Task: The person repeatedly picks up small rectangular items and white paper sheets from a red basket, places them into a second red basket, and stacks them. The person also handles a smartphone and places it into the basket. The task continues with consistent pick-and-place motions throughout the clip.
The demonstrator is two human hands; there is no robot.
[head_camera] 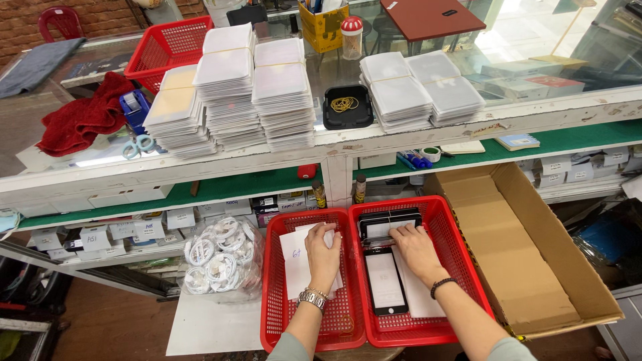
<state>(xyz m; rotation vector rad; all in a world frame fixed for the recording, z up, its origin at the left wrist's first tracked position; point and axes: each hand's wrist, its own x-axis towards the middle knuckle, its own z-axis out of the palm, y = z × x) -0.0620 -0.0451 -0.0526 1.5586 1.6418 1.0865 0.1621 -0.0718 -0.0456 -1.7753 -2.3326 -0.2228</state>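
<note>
White envelopes (294, 257) partly hidden under left hand (323, 251); right hand (416, 249) covers bundle (388, 226).

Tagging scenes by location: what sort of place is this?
Likely a phone repair or parts shop counter: stacks of white sleeves on a glass counter, phone screen panels in a red basket, bagged white cables.

Your hands sit in two red mesh baskets (277, 294): white sleeves (294, 261) left, black-framed screen panel (386, 281) right. Brown cardboard box (528, 267) at 3 o'clock. White packet stacks (254, 87), yellow bands (344, 103) in black tray at 12 o'clock; green shelf (221, 187).
</note>
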